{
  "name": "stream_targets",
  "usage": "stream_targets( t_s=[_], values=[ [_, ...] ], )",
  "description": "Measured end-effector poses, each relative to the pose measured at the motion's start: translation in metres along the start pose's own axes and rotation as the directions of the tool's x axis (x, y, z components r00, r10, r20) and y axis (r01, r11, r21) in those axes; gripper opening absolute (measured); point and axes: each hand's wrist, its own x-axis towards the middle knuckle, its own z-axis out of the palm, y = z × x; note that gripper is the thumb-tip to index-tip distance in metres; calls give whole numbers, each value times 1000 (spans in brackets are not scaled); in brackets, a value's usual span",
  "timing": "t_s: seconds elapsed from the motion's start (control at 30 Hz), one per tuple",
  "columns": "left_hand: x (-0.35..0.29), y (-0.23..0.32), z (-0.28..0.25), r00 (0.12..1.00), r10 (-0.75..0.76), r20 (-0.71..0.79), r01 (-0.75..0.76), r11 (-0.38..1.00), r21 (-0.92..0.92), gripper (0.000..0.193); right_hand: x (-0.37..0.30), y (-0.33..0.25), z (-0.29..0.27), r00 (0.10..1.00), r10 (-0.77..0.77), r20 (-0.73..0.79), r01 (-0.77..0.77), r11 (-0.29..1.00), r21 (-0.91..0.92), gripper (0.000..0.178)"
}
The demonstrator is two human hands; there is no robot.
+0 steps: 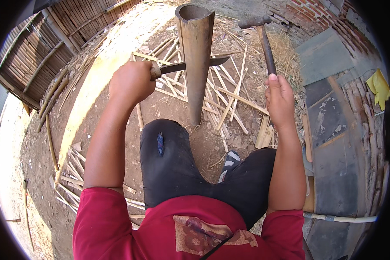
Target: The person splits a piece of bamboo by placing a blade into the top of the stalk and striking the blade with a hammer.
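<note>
An upright hollow bamboo pole (196, 60) stands on the dirt in front of my knees. My left hand (131, 82) grips the wooden handle of a knife (177, 67). Its dark blade is driven sideways through the pole, with the tip sticking out on the right. My right hand (280, 102) holds a hammer (264, 39) by its dark handle, head raised up beside and to the right of the pole, apart from the blade.
Split bamboo strips (229, 99) lie scattered on the dirt around the pole's foot, and more lie at lower left. A bamboo fence (43, 47) stands at upper left. Boards and dark sheets (333, 121) lie at right, with a yellow cloth (379, 86) and a brick wall (316, 13).
</note>
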Motion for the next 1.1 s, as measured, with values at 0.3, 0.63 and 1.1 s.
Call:
stream_targets(
  t_s=[0.3,0.63,1.1],
  values=[
    [0,1,54,999,4,-51,-13,986,-169,18,3,18,20,1000,-6,25,9,993,-116,43],
    [16,18,52,996,90,-1,-89,988,-129,19,-8,0,-27,986,-159,51,163,866,-473,43],
    [12,28,42,996,79,36,-76,994,-72,18,-3,-40,-32,984,-167,-67,156,976,-153,43]
  ],
)
